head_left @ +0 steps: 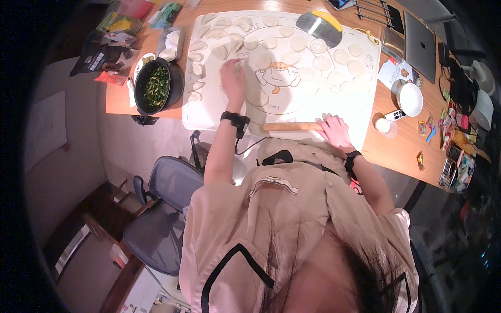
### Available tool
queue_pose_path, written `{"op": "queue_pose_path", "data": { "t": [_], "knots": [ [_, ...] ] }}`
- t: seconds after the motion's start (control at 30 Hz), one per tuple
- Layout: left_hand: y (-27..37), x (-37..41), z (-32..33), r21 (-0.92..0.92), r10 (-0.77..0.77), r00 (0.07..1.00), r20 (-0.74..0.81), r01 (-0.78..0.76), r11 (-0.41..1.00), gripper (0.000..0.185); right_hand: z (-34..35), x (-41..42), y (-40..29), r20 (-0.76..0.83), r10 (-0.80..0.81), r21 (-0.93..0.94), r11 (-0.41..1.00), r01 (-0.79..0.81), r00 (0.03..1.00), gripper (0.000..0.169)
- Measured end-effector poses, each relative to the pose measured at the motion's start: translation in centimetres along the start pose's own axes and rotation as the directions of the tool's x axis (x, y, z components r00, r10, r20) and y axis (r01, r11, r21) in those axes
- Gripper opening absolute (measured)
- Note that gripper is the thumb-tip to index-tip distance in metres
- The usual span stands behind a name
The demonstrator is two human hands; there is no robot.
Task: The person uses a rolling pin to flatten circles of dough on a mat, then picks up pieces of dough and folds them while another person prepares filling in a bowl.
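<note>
My left hand (233, 80) is over the white silicone mat (313, 105), close to round dough wrappers (263, 61); its fingertips are blurred, and I cannot tell whether they hold anything. My right hand (334, 130) lies over the right end of a wooden rolling pin (293, 126) at the mat's near edge. Several folded dumplings (198, 69) line the mat's left and top left. More flat wrappers (355, 67) are spread over the middle and right. A scraper with a yellow handle (321, 28) lies at the top. Left of the mat stands a black pot of chopped green filling (156, 88).
A metal tray (178, 37) with white contents stands behind the pot, near food bags (111, 49). Right of the mat are a white bowl (409, 99), a cup of white contents (386, 127), a remote control (395, 114) and a laptop (420, 45). An office chair (164, 219) stands at left.
</note>
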State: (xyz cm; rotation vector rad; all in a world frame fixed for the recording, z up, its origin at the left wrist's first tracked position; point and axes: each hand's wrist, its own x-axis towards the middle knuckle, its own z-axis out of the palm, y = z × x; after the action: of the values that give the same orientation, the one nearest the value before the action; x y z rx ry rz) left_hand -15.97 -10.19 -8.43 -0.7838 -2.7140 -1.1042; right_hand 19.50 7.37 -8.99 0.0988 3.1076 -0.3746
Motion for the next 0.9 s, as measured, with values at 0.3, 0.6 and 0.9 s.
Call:
{"op": "queue_pose_path", "data": {
  "t": [0.3,0.6,0.9],
  "knots": [
    [5.8,0.5,4.8,-0.072,-0.055,0.984,0.168,0.068,0.995,0.039,-1.9,-1.8,0.2,-0.017,0.152,0.096,0.984,-0.150,0.988,0.037],
    [4.4,-2.9,4.5,-0.031,-0.113,0.974,0.194,0.122,0.992,0.045,-1.5,-3.9,0.3,-0.093,0.251,0.131,0.962,-0.238,0.963,0.039],
    [5.2,-2.1,6.1,-0.010,-0.342,0.912,0.228,0.353,0.935,0.052,-1.3,-3.9,0.3,-0.097,0.265,0.155,0.956,-0.249,0.959,0.036]
  ]
}}
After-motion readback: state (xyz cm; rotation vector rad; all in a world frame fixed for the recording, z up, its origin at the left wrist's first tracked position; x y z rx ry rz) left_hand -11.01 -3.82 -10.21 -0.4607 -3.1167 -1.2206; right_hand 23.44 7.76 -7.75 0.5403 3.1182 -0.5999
